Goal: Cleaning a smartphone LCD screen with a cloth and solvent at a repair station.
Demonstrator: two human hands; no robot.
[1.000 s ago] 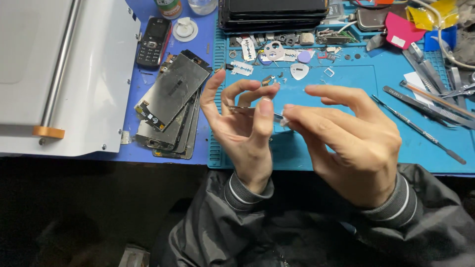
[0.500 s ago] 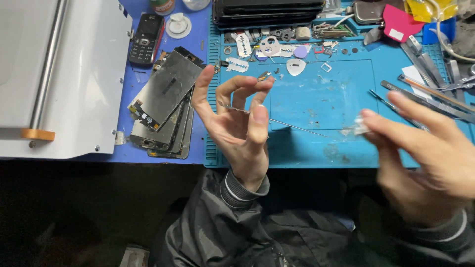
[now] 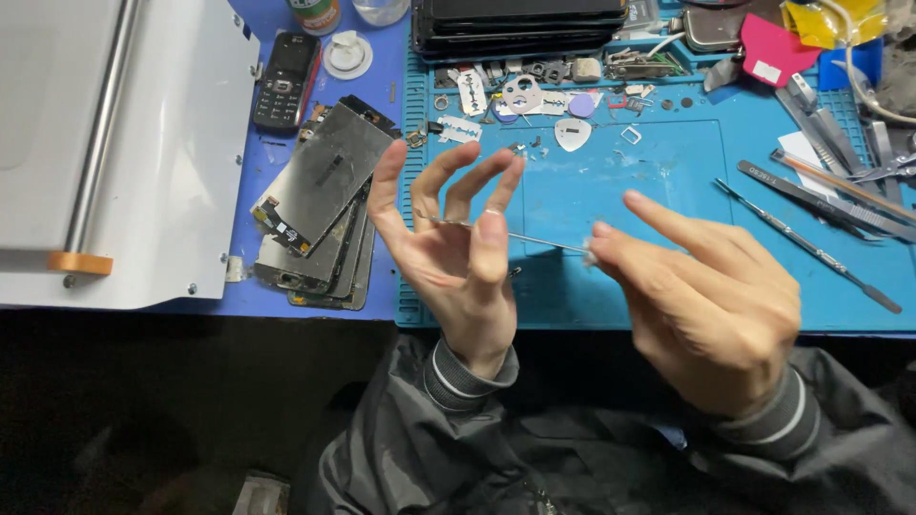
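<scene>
My left hand (image 3: 448,257) is raised over the near edge of the blue work mat (image 3: 649,181). Its fingers are spread, and its thumb and one fingertip pinch a thin silvery strip (image 3: 544,242). The strip runs nearly level to the right, to my right hand (image 3: 706,305). That hand grips the strip's other end between thumb and fingertip, with its index finger pointing up-left. The two hands are about a hand's width apart. What the strip is made of cannot be told.
A stack of bare phone screens (image 3: 324,181) lies left of the mat, next to a black button phone (image 3: 283,81) and a white machine (image 3: 114,143). Dark phones (image 3: 520,24) are piled at the back. Metal pry tools (image 3: 811,205) lie at the right, small parts and a white pick (image 3: 572,133) behind my hands.
The hands were close together a second ago. My right hand then swung out to the right and has now come partway back, with the strip stretched between the hands.
</scene>
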